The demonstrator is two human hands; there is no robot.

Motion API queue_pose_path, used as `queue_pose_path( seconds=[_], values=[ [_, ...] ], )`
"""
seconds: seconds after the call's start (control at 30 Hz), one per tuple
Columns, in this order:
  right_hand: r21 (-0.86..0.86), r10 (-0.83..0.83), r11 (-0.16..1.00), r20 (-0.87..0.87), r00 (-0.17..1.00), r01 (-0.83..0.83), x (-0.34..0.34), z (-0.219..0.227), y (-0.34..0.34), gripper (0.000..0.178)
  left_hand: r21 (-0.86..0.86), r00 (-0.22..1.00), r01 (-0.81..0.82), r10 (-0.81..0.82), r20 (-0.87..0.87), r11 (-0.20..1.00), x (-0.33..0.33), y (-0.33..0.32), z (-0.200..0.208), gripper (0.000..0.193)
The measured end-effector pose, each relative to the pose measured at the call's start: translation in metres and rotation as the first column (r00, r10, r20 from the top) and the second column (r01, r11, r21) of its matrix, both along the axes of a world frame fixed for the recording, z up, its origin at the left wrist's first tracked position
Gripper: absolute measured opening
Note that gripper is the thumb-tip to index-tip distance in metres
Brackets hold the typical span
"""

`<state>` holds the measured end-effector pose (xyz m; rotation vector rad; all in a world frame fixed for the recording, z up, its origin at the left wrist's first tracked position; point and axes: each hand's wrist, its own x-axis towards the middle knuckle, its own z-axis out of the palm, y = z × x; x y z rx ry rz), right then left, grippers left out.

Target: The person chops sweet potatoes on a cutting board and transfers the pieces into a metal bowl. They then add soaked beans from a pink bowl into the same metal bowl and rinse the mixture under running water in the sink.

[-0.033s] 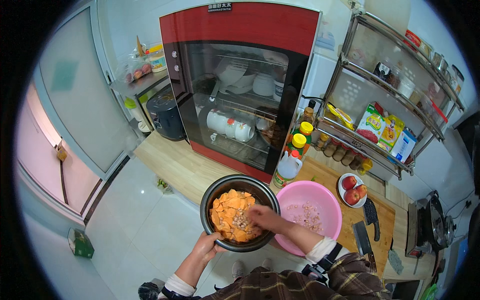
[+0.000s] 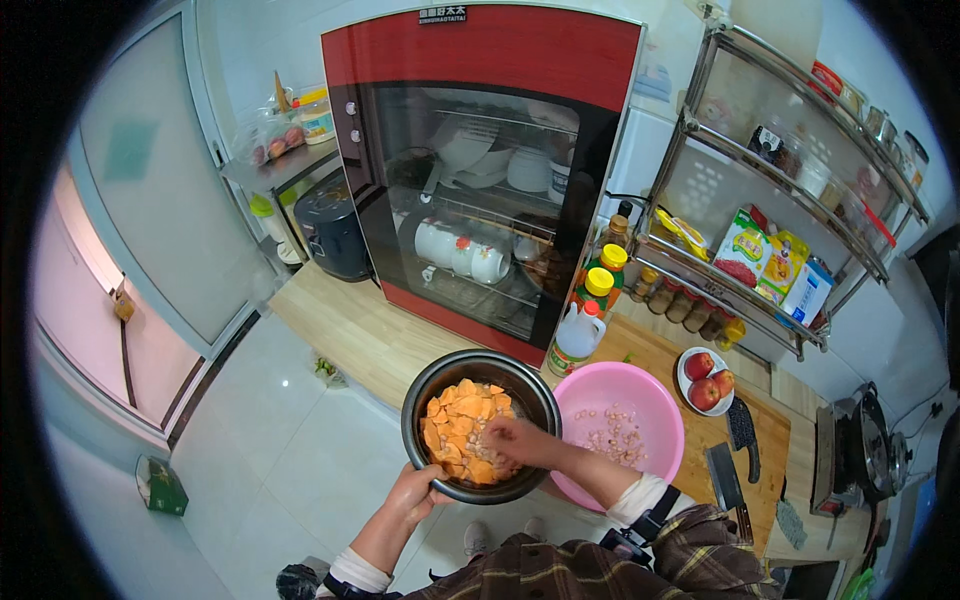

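Brimming dark pot [image 2: 415,420], orange chunks [image 2: 462,428]

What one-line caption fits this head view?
Left hand grips the rim of a dark metal bowl of orange slices; right hand reaches into them, beside a pink basin.

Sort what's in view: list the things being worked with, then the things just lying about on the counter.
In use: left hand gripping the dark pot; right hand in the orange slices.

Lying about: pink basin, plate of apples, cleaver, oil bottles.
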<state>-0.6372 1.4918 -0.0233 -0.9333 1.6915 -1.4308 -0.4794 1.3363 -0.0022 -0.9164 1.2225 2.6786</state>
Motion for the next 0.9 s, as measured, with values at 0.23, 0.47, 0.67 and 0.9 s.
queue_pose_path(
  seconds=[0.23,0.47,0.67,0.9],
  values=[
    [0.053,0.029,0.999,-0.321,0.947,-0.012,-0.011,0.001,0.002,0.018,0.021,1.0,-0.013,0.014,-0.011,1.0,0.003,0.001,0.0,0.047],
    [0.325,-0.361,0.883,0.01,0.932,0.338,-0.069,0.005,0.092,0.019,0.031,1.0,0.007,-0.008,0.029,0.999,0.001,-0.002,-0.002,0.051],
    [0.458,-0.24,0.583,-0.693,0.68,0.672,-0.095,-0.065,0.178,0.03,0.026,1.0,-0.023,0.023,0.019,0.999,0.004,0.001,-0.002,0.048],
    [0.516,-0.232,0.548,-0.663,0.712,0.659,-0.078,-0.096,0.161,0.034,0.035,0.997,-0.061,0.059,0.043,0.998,0.002,0.007,0.005,0.046]
  ],
)
